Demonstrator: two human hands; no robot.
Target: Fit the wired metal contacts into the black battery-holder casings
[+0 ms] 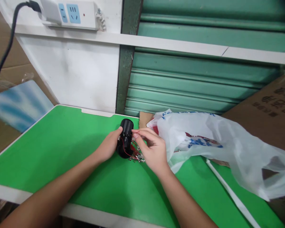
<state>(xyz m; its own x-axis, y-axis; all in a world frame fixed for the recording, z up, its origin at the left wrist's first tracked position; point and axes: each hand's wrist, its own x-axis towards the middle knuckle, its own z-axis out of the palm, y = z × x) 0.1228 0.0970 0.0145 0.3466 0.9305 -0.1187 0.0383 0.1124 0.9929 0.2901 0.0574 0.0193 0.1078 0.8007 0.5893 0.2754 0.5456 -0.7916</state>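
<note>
A black rounded plastic housing with thin red wires rests on the green tabletop. My left hand is closed on its left side, the thumb lying along the edge and the other fingers hidden. At its right side my right hand pinches a thin red wire between thumb and forefinger. Beneath that hand lies a cluster of small shiny metal parts, close against the housing; their exact kind is too small to make out.
A translucent plastic bag with printed packaging inside lies right of my hands. A white strip crosses the table's right side. Cardboard leans at the right. A power strip with a plugged black cable hangs at upper left.
</note>
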